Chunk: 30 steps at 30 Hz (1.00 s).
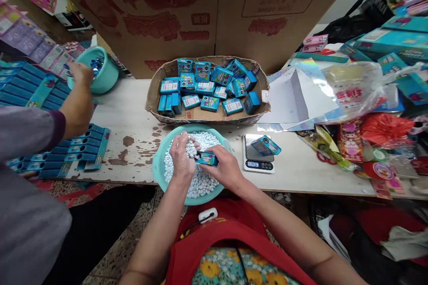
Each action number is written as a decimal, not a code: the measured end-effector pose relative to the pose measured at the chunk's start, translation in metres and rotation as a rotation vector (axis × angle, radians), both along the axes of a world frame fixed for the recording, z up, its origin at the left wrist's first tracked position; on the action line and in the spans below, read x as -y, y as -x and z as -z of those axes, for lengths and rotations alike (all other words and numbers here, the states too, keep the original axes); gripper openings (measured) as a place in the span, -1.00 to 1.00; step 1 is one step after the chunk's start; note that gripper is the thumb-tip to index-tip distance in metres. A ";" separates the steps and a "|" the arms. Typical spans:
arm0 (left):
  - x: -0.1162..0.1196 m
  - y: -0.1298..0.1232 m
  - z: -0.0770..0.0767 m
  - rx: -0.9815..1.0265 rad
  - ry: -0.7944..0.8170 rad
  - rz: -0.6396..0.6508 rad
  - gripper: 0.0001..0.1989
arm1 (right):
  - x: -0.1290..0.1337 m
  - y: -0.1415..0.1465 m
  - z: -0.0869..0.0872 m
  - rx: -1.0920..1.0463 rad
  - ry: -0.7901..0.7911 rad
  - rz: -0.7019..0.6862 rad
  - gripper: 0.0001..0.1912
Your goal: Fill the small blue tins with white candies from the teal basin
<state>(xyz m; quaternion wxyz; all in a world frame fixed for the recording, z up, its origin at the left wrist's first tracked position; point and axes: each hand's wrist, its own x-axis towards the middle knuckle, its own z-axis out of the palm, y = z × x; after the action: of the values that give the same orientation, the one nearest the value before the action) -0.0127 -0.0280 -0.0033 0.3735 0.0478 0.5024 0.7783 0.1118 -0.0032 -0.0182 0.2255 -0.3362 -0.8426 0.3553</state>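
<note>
Over a turquoise basin of small white candies, my left hand is cupped around a pile of the candies. My right hand grips a small blue box, its end against the candies at my left fingers. To the right, another blue box lies tilted on a small digital scale. Behind the basin, a cut-down cardboard tray holds several blue boxes, some upright and some lying flat.
A large carton stands behind the tray. At left, a co-worker's hand is at a turquoise bucket, near rows of blue boxes. Paper sheets and bagged goods lie on the right.
</note>
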 end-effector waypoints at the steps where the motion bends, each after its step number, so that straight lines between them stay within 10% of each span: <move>1: 0.000 0.000 0.000 -0.004 -0.002 -0.009 -0.74 | 0.000 0.000 0.000 -0.005 -0.008 0.008 -0.69; 30: -0.004 -0.007 0.001 -0.240 0.072 -0.019 -0.71 | -0.012 0.002 0.002 -0.106 0.053 0.027 -0.64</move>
<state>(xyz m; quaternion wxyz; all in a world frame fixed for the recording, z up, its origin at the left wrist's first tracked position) -0.0053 -0.0243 -0.0043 0.3048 0.1224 0.5715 0.7520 0.1103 0.0087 -0.0197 0.2655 -0.3342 -0.8152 0.3916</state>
